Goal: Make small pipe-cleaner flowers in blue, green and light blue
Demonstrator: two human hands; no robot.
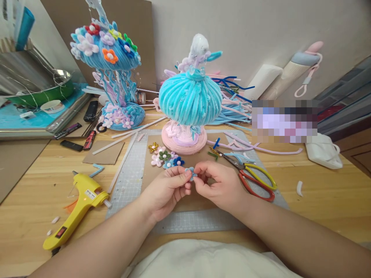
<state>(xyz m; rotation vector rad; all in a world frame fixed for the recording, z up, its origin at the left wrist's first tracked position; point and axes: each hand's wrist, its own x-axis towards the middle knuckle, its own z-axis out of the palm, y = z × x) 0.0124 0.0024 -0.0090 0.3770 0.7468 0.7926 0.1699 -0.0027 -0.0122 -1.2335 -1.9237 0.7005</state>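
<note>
Between my two hands is a small grey-blue fuzzy flower, held over a brown board on the grey cutting mat. My left hand pinches its left side between thumb and fingers. The fingertips of my right hand close on its right side. Just beyond my left hand lies a cluster of fuzzy flowers in pink, green, blue and gold. Behind them stands a turquoise fuzzy dome on a round pink base.
Scissors with yellow and red handles lie right of my right hand. A yellow glue gun rests at the left. A blue flowered jellyfish-like piece stands back left. Loose fuzzy stems spread behind the dome.
</note>
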